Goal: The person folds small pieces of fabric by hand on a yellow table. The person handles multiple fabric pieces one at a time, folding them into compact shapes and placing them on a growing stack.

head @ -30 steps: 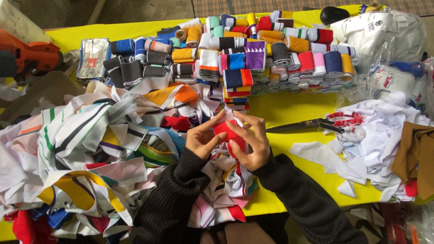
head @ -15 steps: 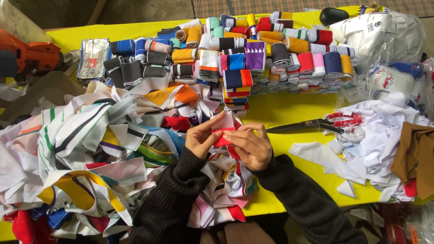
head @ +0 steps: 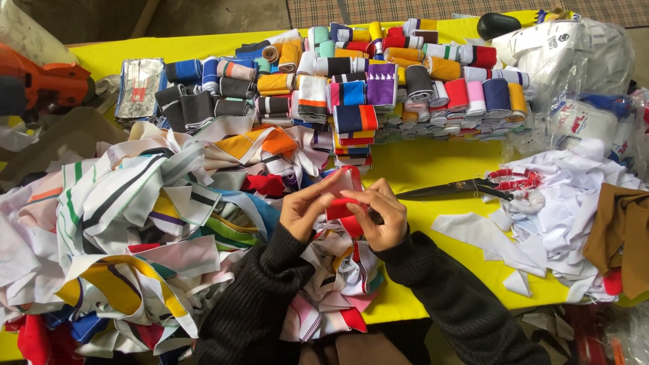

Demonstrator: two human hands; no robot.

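Red fabric strip (head: 343,196) sits pinched between the left hand (head: 305,211) and right hand (head: 378,215) at the head view's centre; it looks light, limp and soft, best gripped at its folded edge. Scissors (head: 460,188) lie at three o'clock on bare yellow table (head: 433,159); loose strips (head: 135,216) crowd nine o'clock.

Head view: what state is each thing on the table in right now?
Red strip: partly rolled, pinched between both hands.
Left hand: gripping the strip.
Right hand: gripping the strip.
Scissors: lying flat, blades closed, untouched.
Rolled strips: wound tight, stacked in rows.
Loose strips: unrolled, heaped.
White scraps: loose pile.
Brown cloth: crumpled.
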